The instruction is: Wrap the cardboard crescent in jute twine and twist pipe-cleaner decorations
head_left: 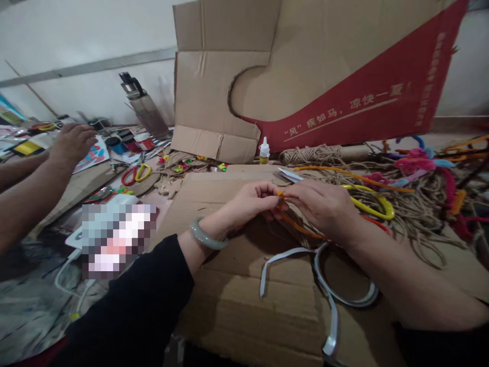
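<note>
My left hand (256, 200), with a pale bangle (208, 235) at the wrist, pinches an orange pipe cleaner (303, 229) and the end of a bundle of brown twine (295, 218). Facing it, my right hand (324, 208) has its thumb and fingers closed on the same orange piece, and the fingertips of both hands nearly meet. The pipe cleaner runs down along the twine and passes under my right hand. Below lies a cardboard sheet (252, 300) with a curled white strip (286, 253) on it. Scissors (382, 201) with yellow and red handles lie partly hidden behind my right forearm.
Tangled twine and coloured pipe cleaners (420, 163) spread at the right. A glue bottle (264, 151) stands before upright cardboard (328, 46). At the left are another person's hand (74, 145), a water bottle (145, 107), red-and-yellow-handled scissors (142, 173) and a white device with cables (74, 237).
</note>
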{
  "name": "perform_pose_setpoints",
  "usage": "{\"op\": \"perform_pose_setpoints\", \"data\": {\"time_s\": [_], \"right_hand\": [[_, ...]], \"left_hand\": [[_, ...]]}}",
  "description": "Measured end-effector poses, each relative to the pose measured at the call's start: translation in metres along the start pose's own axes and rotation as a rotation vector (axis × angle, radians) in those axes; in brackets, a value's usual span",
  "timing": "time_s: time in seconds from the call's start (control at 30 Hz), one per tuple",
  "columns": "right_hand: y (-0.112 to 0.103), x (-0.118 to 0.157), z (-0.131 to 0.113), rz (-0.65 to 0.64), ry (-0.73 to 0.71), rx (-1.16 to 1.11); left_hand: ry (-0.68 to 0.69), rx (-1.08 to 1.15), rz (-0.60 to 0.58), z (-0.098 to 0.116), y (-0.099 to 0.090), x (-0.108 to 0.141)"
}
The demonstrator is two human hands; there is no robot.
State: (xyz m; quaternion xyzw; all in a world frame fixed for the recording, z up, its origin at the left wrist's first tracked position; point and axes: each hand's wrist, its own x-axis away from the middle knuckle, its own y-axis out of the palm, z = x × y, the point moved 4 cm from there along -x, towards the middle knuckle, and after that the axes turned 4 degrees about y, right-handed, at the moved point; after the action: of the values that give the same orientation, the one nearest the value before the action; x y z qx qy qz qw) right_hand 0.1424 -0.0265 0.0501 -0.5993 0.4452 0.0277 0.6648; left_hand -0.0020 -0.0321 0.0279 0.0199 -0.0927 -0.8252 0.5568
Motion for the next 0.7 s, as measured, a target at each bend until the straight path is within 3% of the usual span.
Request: {"op": "perform_pose_setpoints", "data": {"time_s": [0.17,0.27,0.37,0.47,0.57,0.63,0.7], "right_hand": [[0.001,-0.001,-0.002,0.024,-0.054,0.105],[0.004,-0.003,-0.001,-0.058,0.09,0.135],[0.008,-0.005,0.001,-0.205,0.34,0.049],[0.011,-0.008,0.001,-0.311,0.589,-0.214],[0.017,-0.007,-0.001,-0.39,0.873,-0.672],[0.022,-0.005,-0.003,-0.399,0.991,-0.916],[0.023,-0.003,0.0,-0.35,0.988,-0.979]], "left_hand": [[0.008,-0.01,-0.014,0.0,0.001,0.0],[0.053,-0.056,0.007,-0.002,0.0,-0.003],[0.168,-0.234,0.038,-0.001,-0.003,-0.005],[0.362,-0.563,0.088,0.006,-0.005,-0.001],[0.502,-0.788,0.131,0.011,-0.003,0.004],[0.501,-0.755,0.146,0.012,-0.003,0.005],[0.399,-0.579,0.134,0.009,-0.005,0.002]]}}
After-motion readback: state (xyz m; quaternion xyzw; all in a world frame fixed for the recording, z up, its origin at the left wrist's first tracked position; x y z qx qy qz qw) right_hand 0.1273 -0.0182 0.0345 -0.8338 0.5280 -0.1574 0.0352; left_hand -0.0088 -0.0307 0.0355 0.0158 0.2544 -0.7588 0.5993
